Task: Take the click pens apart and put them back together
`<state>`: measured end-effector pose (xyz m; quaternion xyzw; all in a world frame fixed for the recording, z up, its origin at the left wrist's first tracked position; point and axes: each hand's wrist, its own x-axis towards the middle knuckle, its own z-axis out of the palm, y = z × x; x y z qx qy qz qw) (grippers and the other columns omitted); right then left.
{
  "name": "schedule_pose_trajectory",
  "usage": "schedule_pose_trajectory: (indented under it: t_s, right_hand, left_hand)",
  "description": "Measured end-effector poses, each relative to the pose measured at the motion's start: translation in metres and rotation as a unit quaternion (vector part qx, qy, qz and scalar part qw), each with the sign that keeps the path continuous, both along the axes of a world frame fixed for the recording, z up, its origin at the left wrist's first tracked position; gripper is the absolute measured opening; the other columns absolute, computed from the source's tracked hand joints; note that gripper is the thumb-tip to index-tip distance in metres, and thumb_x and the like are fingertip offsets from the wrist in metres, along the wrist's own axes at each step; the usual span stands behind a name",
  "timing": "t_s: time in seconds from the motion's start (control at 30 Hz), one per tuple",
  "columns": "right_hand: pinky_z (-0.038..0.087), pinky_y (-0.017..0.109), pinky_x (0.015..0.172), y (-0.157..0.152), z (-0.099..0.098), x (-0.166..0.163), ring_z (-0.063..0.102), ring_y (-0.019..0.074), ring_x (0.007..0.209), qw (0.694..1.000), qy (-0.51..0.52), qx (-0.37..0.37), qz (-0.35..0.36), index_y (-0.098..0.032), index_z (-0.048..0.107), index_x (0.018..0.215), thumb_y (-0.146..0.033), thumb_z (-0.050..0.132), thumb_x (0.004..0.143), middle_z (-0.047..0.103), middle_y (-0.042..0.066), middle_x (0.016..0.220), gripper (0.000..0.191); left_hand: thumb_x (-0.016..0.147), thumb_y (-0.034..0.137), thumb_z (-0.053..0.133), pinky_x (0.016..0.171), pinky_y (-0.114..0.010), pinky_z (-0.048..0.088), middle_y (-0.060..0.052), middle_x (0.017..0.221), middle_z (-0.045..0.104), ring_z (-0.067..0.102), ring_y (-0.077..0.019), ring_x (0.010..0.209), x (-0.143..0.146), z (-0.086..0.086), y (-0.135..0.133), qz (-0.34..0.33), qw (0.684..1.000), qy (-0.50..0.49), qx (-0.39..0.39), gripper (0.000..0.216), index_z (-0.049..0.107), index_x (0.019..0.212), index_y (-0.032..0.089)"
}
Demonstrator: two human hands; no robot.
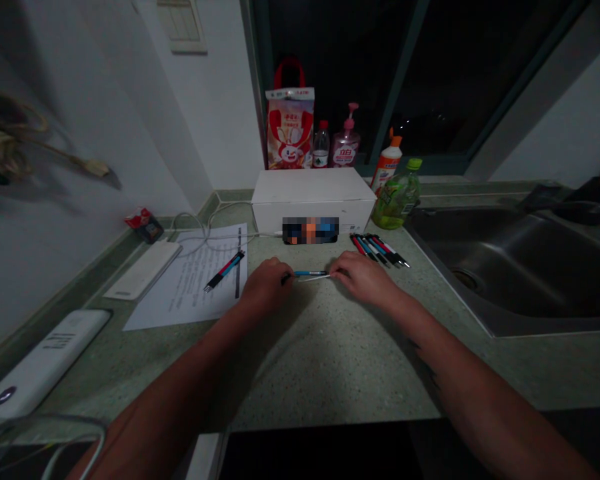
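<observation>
Nearest, at the left front of the speckled countertop, lies a long white device with a round button, a pale cable looping in front of it. Farther in, the two forearms meet over the middle of the counter, where the blue pen lies level between the hands. The left hand has its fingers closed around the pen's dark left end. The right hand pinches a thin white rod, which runs just below the pen; whether those fingertips also grip the pen's right tip I cannot tell. To the left, a few pens rest on a printed sheet, with a flat white block along its left side. Right of the hands is the steel sink. Just beyond the right hand, a row of pens lies side by side. Behind the blue pen, a phone stands before a white box. A green bottle is just beside the box; past it stand a red-and-white bag and a pink pump bottle, before the dark window.
</observation>
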<state>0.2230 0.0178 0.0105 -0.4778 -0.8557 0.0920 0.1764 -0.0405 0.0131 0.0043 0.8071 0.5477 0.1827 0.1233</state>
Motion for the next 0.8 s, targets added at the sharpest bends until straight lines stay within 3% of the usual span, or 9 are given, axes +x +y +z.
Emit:
schedule_pose_trajectory:
  t_s: [0.13, 0.27, 0.47, 0.57, 0.67, 0.8]
  right_hand:
    - [0.05, 0.034, 0.086, -0.002, -0.002, -0.005, 0.067, 0.0218, 0.097, 0.999, -0.004, -0.022, 0.031, -0.023, 0.079, 0.095, -0.014, 0.068, 0.095, 0.073, 0.006, 0.096, 0.014]
    - [0.05, 0.032, 0.084, -0.005, -0.005, -0.015, 0.068, 0.0217, 0.098, 0.999, -0.02, -0.029, 0.009, -0.023, 0.079, 0.097, -0.017, 0.071, 0.095, 0.074, 0.006, 0.096, 0.011]
    - [0.05, 0.032, 0.084, -0.011, -0.003, -0.021, 0.069, 0.0216, 0.097, 0.999, 0.024, 0.001, -0.022, -0.022, 0.077, 0.111, -0.027, 0.071, 0.099, 0.073, 0.007, 0.105, 0.014]
    - [0.05, 0.031, 0.088, -0.017, -0.001, -0.026, 0.069, 0.0213, 0.102, 0.997, 0.066, 0.018, 0.029, -0.023, 0.072, 0.123, -0.027, 0.069, 0.1, 0.072, 0.008, 0.114, 0.024]
    - [0.05, 0.031, 0.086, -0.02, -0.001, -0.031, 0.069, 0.0203, 0.1, 0.995, 0.073, 0.017, 0.066, -0.023, 0.073, 0.12, -0.021, 0.066, 0.101, 0.073, 0.007, 0.112, 0.021]
    - [0.048, 0.032, 0.084, -0.017, -0.001, -0.029, 0.068, 0.0205, 0.096, 0.996, 0.082, 0.019, 0.04, -0.022, 0.074, 0.109, -0.022, 0.06, 0.103, 0.073, 0.006, 0.104, 0.015]
  left_hand:
    - [0.092, 0.017, 0.064, 0.085, -0.037, 0.05, -0.009, 0.096, 0.069, 0.064, -0.026, 0.097, 0.004, -0.005, 0.0, 0.004, 1.0, 0.009, -0.004, 0.014, 0.077, 0.093, 0.022]
    - [0.092, 0.021, 0.067, 0.085, -0.037, 0.051, -0.008, 0.099, 0.069, 0.066, -0.0251, 0.096, 0.005, -0.005, -0.001, 0.024, 0.999, -0.02, -0.009, 0.01, 0.076, 0.096, 0.022]
    - [0.086, 0.024, 0.073, 0.08, -0.034, 0.054, -0.003, 0.098, 0.074, 0.07, -0.0213, 0.087, 0.007, 0.003, -0.003, 0.09, 0.978, -0.187, -0.033, 0.023, 0.072, 0.108, 0.024]
    - [0.08, 0.024, 0.075, 0.078, -0.034, 0.056, 0.0, 0.087, 0.075, 0.072, -0.0204, 0.082, 0.014, 0.001, -0.006, 0.059, 0.95, -0.291, -0.1, 0.025, 0.068, 0.104, 0.021]
    - [0.078, 0.023, 0.075, 0.081, -0.034, 0.058, 0.0, 0.085, 0.077, 0.074, -0.0203, 0.084, 0.02, -0.003, -0.009, 0.002, 0.928, -0.342, -0.148, 0.021, 0.065, 0.097, 0.021]
    - [0.08, 0.022, 0.074, 0.084, -0.034, 0.058, -0.001, 0.092, 0.08, 0.075, -0.0197, 0.088, 0.021, -0.003, -0.011, -0.009, 0.929, -0.343, -0.137, 0.019, 0.068, 0.098, 0.021]
